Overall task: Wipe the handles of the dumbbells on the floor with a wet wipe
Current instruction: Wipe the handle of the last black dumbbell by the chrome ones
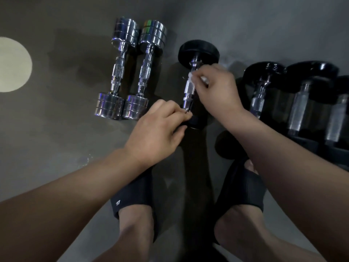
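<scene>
grey floor (56, 120), wet wipe (191, 77) on the black dumbbell's (198, 50) handle (189, 91)

grey floor fills the view, with a pale round patch (13, 64) at the left edge. you are bent over it, and your feet in black slides (132, 195) show at the bottom of the head view.

the black dumbbell lies on the floor straight ahead of you, running away from you. its far black head is in plain sight and its near head is mostly hidden under your hands. its chrome handle shows between them.

your right hand (217, 87) comes in from the right over the upper part of that handle. its fingers are curled and pinch the small white wet wipe against the metal. only a bit of the wipe shows at the fingertips.

your left hand (158, 129) sits at the near end of the same dumbbell. its fingers are bent and close together, the tips gripping where the handle meets the near head.

just left of the black dumbbell, two chrome dumbbells (119, 72) lie side by side, their heads touching or nearly so, parallel to it. neither hand touches them.

on the right, more black-headed dumbbells (302, 103) with grey handles lie in a row, partly behind your right forearm. whether they rest on the floor or on a low rack i cannot tell.
</scene>
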`<state>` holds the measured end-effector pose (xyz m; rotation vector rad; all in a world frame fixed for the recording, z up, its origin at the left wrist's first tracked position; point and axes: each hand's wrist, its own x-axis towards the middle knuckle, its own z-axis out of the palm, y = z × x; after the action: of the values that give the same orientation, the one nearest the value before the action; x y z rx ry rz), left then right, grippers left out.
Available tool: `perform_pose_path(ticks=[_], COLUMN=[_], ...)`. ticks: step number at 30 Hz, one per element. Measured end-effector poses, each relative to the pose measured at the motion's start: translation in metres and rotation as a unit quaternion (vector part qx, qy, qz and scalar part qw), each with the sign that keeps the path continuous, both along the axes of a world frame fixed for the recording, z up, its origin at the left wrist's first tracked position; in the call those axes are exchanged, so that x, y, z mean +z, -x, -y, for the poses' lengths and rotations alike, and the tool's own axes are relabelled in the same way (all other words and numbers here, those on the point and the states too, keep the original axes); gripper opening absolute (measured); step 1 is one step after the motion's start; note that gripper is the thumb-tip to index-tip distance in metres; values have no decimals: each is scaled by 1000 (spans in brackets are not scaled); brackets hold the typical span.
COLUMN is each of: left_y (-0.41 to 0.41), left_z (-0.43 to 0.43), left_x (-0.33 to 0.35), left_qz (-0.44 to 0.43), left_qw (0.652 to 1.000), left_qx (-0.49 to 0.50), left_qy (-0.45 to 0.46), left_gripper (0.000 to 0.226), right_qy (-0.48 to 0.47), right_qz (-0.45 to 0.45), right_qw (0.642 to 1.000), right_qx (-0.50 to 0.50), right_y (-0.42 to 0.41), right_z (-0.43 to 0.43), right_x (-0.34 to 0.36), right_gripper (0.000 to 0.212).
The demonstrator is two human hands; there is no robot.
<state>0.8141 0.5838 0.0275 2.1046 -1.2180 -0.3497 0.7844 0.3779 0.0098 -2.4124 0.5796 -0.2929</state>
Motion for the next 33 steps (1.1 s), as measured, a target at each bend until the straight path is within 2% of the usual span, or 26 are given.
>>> perform_pose_path(ticks=[4, 10, 16, 21, 28, 33], left_y=[-1, -2, 0, 0, 0, 1], left_z=[2, -1, 2, 2, 4, 3], left_x=[1, -5, -5, -7, -4, -5], left_qz=[-10, -50, -55, -55, -53, -53], left_qw=[1000, 998, 998, 998, 998, 998], left_qx=[-13, 29, 22, 31, 28, 31], left_qy=[-5, 12, 8, 9, 3, 5], left_gripper=[32, 31, 29, 30, 29, 29], right_qy=[41, 43, 39, 4, 82, 98], right_qz=[4, 7, 6, 27, 5, 32], right_qw=[999, 997, 999, 994, 996, 995], right_qx=[-21, 68, 5, 101, 21, 6], right_y=[6, 18, 5, 23, -11, -5], right_z=[-7, -9, 2, -5, 9, 5], right_x=[-2, -1, -1, 5, 6, -6], right_gripper=[21, 21, 14, 16, 17, 20])
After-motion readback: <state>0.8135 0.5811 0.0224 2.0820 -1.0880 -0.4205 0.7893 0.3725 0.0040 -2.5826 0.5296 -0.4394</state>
